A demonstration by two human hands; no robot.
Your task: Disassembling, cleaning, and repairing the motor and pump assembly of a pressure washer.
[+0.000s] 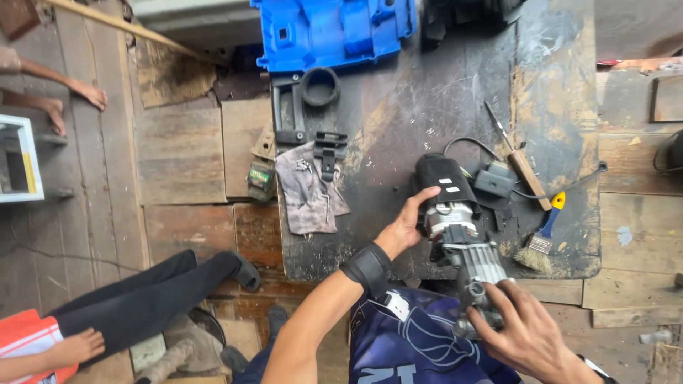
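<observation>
Though half-hidden, motor [459,220] between hands [407,226].

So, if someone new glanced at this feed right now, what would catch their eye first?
Probably the power tool at the near edge of the dark bench, stripped of its shell, held at the black end by the left hand and at the metal end by the right hand. Next, the bright blue case at the far edge. Then the brush to the tool's right.
</observation>
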